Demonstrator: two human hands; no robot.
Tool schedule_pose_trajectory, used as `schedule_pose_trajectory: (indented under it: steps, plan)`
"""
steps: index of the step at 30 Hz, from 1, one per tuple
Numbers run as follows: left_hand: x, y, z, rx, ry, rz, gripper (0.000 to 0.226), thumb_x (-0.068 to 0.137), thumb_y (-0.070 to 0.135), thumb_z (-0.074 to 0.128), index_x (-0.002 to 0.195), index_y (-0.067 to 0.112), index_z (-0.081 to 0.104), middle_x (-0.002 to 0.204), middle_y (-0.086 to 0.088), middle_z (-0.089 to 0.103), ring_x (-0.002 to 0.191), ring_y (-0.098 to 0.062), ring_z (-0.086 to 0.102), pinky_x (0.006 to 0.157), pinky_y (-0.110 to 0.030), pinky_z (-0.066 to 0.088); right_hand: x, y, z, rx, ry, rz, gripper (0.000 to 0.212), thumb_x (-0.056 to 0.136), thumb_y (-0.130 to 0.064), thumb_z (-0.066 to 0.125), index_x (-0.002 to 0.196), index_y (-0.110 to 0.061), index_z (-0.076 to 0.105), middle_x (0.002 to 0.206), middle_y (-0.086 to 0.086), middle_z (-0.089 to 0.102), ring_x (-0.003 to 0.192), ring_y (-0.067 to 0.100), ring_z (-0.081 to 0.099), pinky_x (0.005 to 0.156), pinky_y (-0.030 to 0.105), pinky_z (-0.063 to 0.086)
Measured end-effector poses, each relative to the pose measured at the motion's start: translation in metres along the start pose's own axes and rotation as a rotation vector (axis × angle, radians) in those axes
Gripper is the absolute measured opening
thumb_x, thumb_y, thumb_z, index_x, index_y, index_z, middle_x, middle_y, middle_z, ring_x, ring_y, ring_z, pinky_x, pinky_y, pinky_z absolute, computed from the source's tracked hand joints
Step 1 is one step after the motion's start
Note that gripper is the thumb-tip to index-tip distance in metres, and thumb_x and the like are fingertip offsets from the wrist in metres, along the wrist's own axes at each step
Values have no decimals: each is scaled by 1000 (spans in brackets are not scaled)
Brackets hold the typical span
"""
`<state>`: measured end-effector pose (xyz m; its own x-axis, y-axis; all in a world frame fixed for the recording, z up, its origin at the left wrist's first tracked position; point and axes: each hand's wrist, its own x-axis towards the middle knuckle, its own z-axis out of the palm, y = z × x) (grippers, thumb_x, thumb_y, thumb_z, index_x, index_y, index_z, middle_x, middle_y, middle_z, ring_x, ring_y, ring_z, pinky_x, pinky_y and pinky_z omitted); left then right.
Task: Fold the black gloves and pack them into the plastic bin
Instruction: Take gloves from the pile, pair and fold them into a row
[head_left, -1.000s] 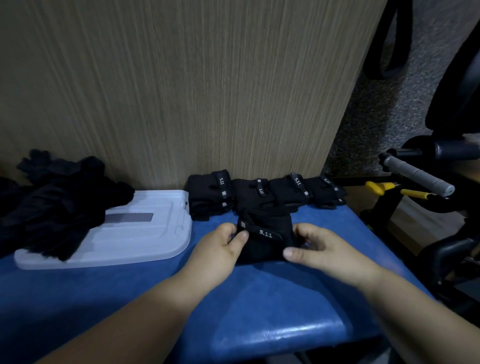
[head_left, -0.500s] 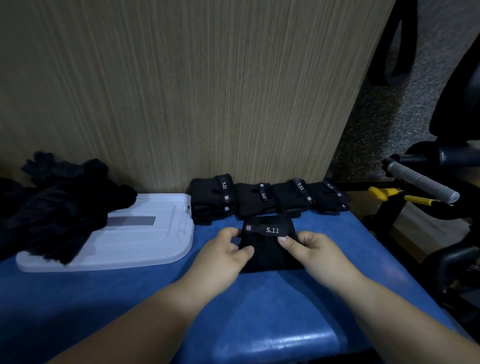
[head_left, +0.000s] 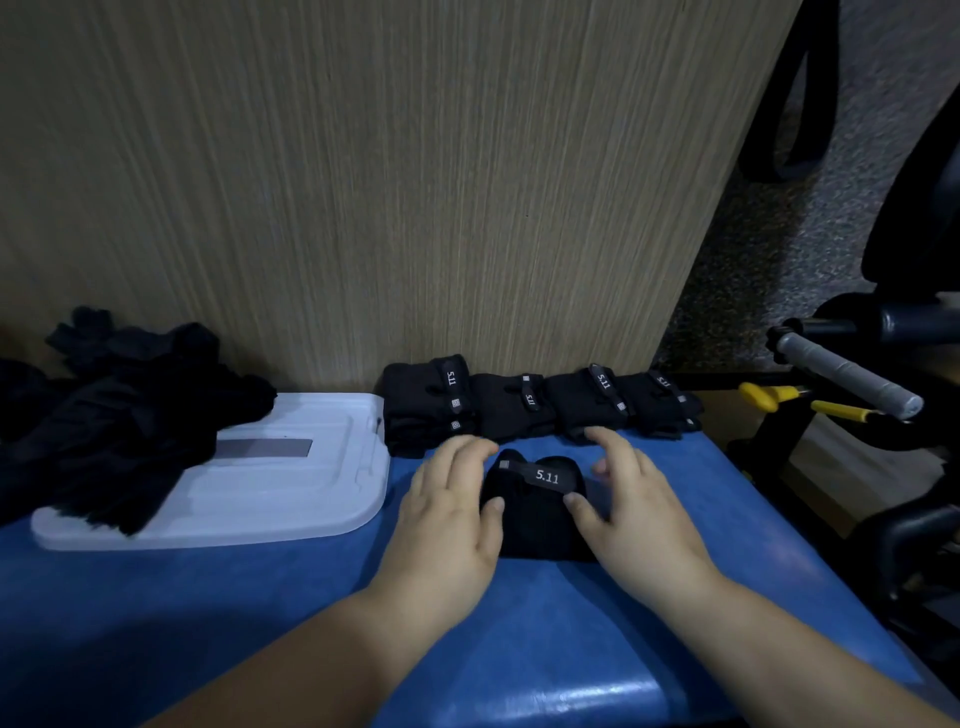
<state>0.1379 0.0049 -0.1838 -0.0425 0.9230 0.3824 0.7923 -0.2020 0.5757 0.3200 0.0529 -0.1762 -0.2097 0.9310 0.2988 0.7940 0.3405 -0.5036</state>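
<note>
On my far left a heap of unfolded black gloves (head_left: 104, 415) spills onto the white bin lid (head_left: 291, 483); I can't see the bin itself. Moving right, my left hand (head_left: 447, 509) cups the folded glove (head_left: 535, 509), thumb on its near-left edge, fingers arched round its far corner. The glove lies on the blue tabletop (head_left: 260, 597) between both hands, long axis pointing away from me, "5.11" strap across the far end. My right hand (head_left: 639, 514) mirrors that hold. The row of folded gloves (head_left: 530, 402) sits just beyond my fingertips, so I judge a short forward push comes next, with both hands equally near.
</note>
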Motion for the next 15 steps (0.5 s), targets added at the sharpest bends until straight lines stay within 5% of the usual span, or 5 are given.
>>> schedule_pose_trajectory:
  steps: [4, 9, 15]
  plan:
    - [-2, 2, -1, 89, -217, 147, 50, 101, 25, 31, 148, 40, 21, 150, 33, 7, 136, 14, -6, 117, -21, 0, 1, 1, 2, -33, -43, -253, 61, 88, -5, 56, 143, -27, 39, 141, -17, 38, 135, 6, 34, 106, 11, 20]
    - [-1, 5, -4, 187, -332, 96, 81, 74, 52, -4, 150, 38, 21, 156, 26, 13, 142, 6, -5, 119, -27, -3, 4, 2, 8, -111, -196, -275, 61, 93, 2, 39, 145, -29, 36, 150, -13, 37, 141, 1, 26, 104, 0, 6]
    - [-3, 2, 2, 328, -425, 48, 53, 101, 49, 16, 152, 38, 3, 158, 24, -1, 146, -1, -8, 120, -35, -2, 5, 0, 3, -149, -316, -223, 57, 96, -7, 32, 148, -30, 30, 154, -11, 31, 141, 1, 25, 110, 10, 13]
